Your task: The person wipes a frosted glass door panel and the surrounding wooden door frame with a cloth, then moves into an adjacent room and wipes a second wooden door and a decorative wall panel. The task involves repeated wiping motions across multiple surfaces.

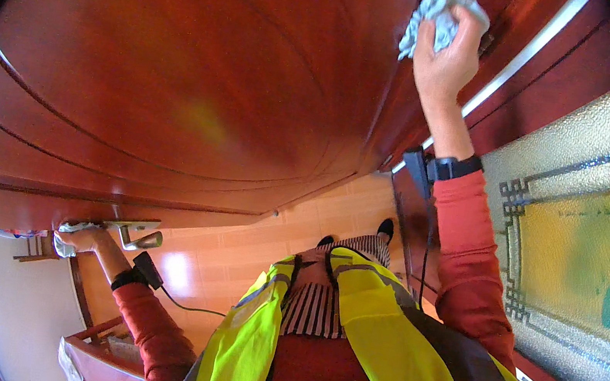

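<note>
A reddish-brown wooden door (181, 74) fills the upper left of the view. My right hand (448, 64) is raised at the top right and grips a crumpled light-blue cloth (441, 11) near the door's hinge side. At the lower left, my left hand (82, 238) holds a pale cloth (65, 244) at the door's edge, just beside the metal lever handle (143, 241). Both wrists carry black straps with small dark devices; a cable runs from each.
A textured glass panel (574, 228) with a coloured pattern is set in dark red wood at the right. Tiled floor (213, 259) lies below. Wooden furniture (109, 359) stands at the lower left, near a pale wall (22, 291).
</note>
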`<state>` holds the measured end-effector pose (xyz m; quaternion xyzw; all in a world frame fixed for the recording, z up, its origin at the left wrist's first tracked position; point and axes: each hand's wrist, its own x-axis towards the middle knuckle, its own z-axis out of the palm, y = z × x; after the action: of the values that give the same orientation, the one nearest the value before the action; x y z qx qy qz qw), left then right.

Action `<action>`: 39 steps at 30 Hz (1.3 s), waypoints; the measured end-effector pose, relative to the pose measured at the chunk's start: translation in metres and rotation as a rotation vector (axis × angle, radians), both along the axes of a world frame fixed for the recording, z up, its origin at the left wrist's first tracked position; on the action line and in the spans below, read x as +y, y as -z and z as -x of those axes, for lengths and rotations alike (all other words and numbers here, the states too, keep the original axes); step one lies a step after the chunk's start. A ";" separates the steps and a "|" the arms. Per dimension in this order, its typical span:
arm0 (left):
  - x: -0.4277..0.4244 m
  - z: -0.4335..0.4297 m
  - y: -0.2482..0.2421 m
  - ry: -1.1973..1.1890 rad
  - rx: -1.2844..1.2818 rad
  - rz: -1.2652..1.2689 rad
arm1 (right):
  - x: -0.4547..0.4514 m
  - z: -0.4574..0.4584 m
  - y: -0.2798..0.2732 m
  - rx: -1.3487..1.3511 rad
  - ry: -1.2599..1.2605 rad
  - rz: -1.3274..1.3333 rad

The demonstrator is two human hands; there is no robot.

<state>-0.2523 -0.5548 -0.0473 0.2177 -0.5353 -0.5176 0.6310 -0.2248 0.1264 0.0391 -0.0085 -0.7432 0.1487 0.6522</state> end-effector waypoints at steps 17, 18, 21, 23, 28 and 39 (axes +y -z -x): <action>0.032 -0.014 -0.024 0.043 -0.049 -0.132 | -0.015 -0.034 0.300 -0.863 -0.122 0.932; 0.029 -0.014 -0.023 0.075 -0.066 -0.079 | -0.017 -0.036 0.311 -0.939 -0.169 1.114; 0.015 -0.015 -0.023 0.263 -0.006 -0.166 | -0.032 -0.039 0.311 -0.778 -0.074 1.065; 0.008 -0.018 -0.025 0.371 0.009 -0.182 | -0.027 -0.047 0.273 -0.645 -0.320 1.032; 0.010 -0.026 -0.031 0.513 0.029 -0.306 | -0.035 -0.039 0.127 -0.276 -0.509 0.878; 0.023 -0.019 -0.030 0.589 0.054 -0.397 | -0.110 0.005 0.004 0.029 -0.183 0.068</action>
<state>-0.2330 -0.5320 -0.0177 0.1585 -0.4475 -0.7767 0.4139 -0.2293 0.0165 0.0348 0.0393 -0.7260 0.2330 0.6458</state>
